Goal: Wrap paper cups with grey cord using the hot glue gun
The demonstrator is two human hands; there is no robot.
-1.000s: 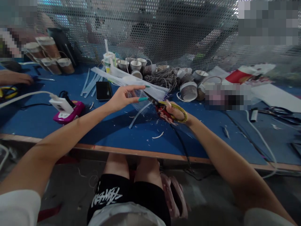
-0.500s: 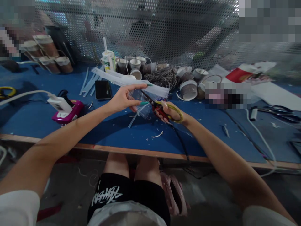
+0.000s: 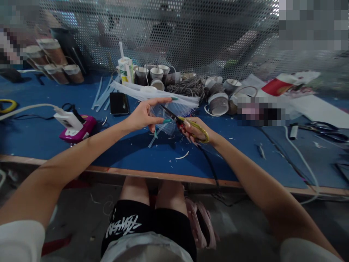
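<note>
My left hand [image 3: 148, 114] is over the middle of the table, green at its fingertips, with thumb and index finger apart. Thin clear plastic [image 3: 166, 127] shows at its fingers, and the hand seems to hold it; the exact grip is partly hidden. My right hand [image 3: 195, 129] is wrapped round scissors [image 3: 203, 134] with yellow handles. Their dark blades point left, between my left thumb and index finger, by the plastic. Just behind both hands lies a bundle of long translucent white strips [image 3: 131, 91].
A black phone [image 3: 119, 103] and a magenta power socket [image 3: 79, 133] lie to the left. Several small cups [image 3: 157, 74] and grey cord [image 3: 187, 87] line the back, below a perforated metal screen [image 3: 185, 32]. Dark-handled scissors [image 3: 324, 127] lie right. Scraps litter the blue tabletop [image 3: 152, 162].
The scissors and my right hand have shifted slightly left, towards my left hand. The right end of the plastic strips appears a little further right and more spread out. My left hand has hardly moved.
</note>
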